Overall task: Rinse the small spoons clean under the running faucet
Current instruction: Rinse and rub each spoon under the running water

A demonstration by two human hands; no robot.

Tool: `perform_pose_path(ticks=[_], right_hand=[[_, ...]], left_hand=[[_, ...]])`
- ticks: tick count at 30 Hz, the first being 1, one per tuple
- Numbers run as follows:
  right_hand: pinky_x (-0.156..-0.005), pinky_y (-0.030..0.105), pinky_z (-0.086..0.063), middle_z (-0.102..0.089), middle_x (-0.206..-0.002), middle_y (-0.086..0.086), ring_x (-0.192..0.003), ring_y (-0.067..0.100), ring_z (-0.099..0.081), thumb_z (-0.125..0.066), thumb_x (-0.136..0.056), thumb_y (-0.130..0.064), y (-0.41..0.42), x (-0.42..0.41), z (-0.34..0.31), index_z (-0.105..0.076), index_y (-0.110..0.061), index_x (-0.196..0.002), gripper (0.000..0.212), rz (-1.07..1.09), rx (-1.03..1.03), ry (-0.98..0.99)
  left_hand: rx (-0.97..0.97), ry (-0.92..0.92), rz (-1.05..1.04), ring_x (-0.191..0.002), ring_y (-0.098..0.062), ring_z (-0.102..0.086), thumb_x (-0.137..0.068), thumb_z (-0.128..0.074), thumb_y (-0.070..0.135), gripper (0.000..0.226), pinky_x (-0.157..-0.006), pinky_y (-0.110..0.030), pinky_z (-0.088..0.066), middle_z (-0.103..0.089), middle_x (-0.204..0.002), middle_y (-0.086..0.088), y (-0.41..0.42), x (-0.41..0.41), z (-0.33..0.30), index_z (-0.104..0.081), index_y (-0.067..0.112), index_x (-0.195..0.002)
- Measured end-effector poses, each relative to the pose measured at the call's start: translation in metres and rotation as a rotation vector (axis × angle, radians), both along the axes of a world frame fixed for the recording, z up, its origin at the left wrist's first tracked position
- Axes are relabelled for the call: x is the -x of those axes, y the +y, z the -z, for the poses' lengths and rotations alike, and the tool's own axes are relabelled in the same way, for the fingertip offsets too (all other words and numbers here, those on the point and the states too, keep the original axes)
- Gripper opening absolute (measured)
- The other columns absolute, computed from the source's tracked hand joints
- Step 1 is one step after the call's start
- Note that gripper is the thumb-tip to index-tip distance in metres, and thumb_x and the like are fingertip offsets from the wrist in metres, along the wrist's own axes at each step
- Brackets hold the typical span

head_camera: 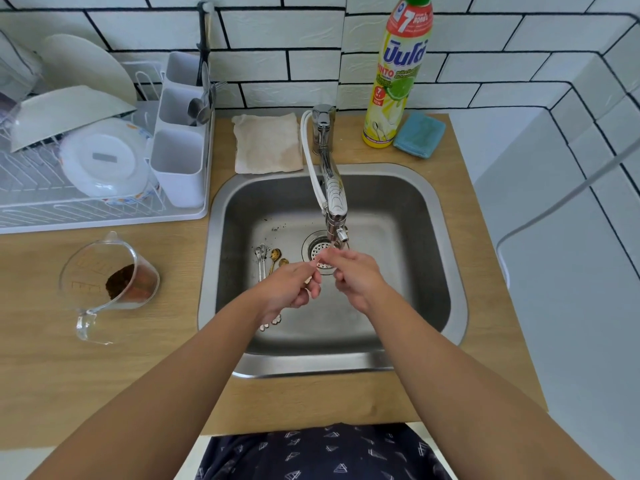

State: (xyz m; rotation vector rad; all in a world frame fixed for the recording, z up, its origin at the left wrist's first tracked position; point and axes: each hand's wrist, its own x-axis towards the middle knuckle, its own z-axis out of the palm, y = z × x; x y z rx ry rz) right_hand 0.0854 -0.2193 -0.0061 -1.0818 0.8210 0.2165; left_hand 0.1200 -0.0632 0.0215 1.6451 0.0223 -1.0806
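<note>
Both hands meet over the drain (317,249), just under the faucet (335,202) spout. The left hand (289,287) has its fingers curled, pinching something thin that I take for a small spoon (309,279); only a sliver of it shows between the fingers. The right hand (353,277) is curled in against the same spot, fingertips seemingly rubbing the bowl end, though I cannot tell whether it truly grips. The stream itself is hard to make out.

The other spoons (268,259) lie on the sink (443,237) floor, left of the drain: a couple silver, a couple gold, bowls pointing far, handles running near under the left wrist.

These look light, stiff and thin, and wet metal will be slippery. I would pinch each at mid-handle, leaving the bowl free for the water, and keep clear of the drain holes.
</note>
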Motion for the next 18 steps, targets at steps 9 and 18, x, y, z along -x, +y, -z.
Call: perform_pose_path(ticks=[9, 18], right_hand=[[-0.04, 0.014, -0.031, -0.077, -0.085, -0.002, -0.043, 0.001, -0.041, -0.076, -0.091, -0.014, -0.006, -0.002, -0.004, -0.074, -0.008, -0.097, 0.009, -0.142, -0.057, -0.007], [-0.038, 0.015, -0.027, -0.079, -0.09, 0.002, -0.042, 0.001, -0.041, -0.07, -0.097, -0.018, -0.008, -0.002, -0.002, -0.07, -0.011, -0.096, 0.007, -0.007, -0.114, -0.055]], left_hand=[[-0.004, 0.013, 0.057, -0.044, -0.012, -0.033, -0.107, -0.036, 0.039, 0.038, -0.044, -0.02, -0.029, -0.064, -0.067, -0.005, 0.004, 0.002, -0.004, -0.057, 0.012, -0.091], [0.075, 0.151, -0.045, -0.042, -0.012, -0.038, -0.106, -0.043, 0.04, 0.036, -0.047, -0.02, -0.034, -0.073, -0.083, -0.009, 0.004, 0.004, -0.002, -0.065, 0.012, -0.1]])
